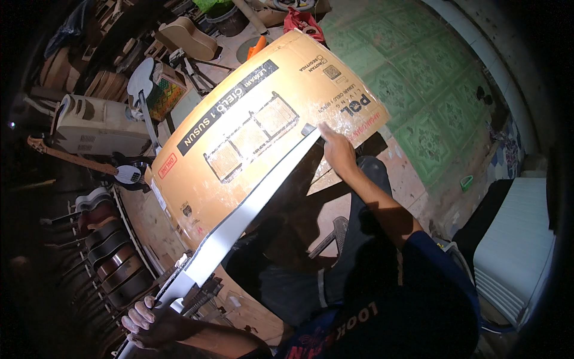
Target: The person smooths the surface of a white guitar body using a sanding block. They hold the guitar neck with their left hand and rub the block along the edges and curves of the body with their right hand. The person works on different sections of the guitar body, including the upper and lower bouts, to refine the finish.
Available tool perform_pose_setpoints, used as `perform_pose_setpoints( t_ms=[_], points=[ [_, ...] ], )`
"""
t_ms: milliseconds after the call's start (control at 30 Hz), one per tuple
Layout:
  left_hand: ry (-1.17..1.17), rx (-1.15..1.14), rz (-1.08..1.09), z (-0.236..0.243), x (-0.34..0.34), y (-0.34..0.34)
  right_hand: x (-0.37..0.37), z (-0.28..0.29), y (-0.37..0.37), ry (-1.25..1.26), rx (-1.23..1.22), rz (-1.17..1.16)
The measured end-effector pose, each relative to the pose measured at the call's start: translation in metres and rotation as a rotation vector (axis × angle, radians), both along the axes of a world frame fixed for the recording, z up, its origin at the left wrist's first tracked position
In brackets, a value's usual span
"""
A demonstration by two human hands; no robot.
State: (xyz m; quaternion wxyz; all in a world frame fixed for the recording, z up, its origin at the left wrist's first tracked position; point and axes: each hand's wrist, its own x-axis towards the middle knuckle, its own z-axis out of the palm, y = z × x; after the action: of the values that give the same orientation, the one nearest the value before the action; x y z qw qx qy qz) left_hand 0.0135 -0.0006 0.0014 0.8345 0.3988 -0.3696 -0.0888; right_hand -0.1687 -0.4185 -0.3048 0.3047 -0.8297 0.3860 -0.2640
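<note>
Lying just beyond the white guitar (236,222), broad cardboard (246,142); leftward, racked guitars (115,254).

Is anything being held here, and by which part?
A white guitar, seen edge-on: the left hand grips its neck. The right hand is at the body's far end; whether it grips there can't be told.

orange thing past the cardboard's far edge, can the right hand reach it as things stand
Probably not: the right hand has its grip on the far end of the long white piece, and the cardboard lies between that hand and the orange thing.
</note>
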Motion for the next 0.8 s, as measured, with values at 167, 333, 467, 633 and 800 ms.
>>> perform_pose_setpoints(
  t_ms=[167,333,467,633,800],
  points=[
    [0.018,-0.011,-0.009,-0.001,-0.002,-0.001,-0.007,-0.002,-0.014,-0.033,0.022,0.039],
    [0.036,-0.022,0.120,-0.003,-0.006,0.003,0.001,0.017,0.031,0.137,-0.045,0.107],
    [0.044,-0.032,0.107,-0.003,-0.006,-0.001,-0.004,0.039,0.048,0.001,-0.089,0.214],
    [0.049,-0.022,0.072,-0.006,-0.002,-0.001,0.009,0.029,0.063,0.119,0.039,0.063],
    [0.052,-0.062,0.041,-0.005,0.000,0.004,0.016,0.091,0.133,-0.086,-0.048,0.405]
  ],
)
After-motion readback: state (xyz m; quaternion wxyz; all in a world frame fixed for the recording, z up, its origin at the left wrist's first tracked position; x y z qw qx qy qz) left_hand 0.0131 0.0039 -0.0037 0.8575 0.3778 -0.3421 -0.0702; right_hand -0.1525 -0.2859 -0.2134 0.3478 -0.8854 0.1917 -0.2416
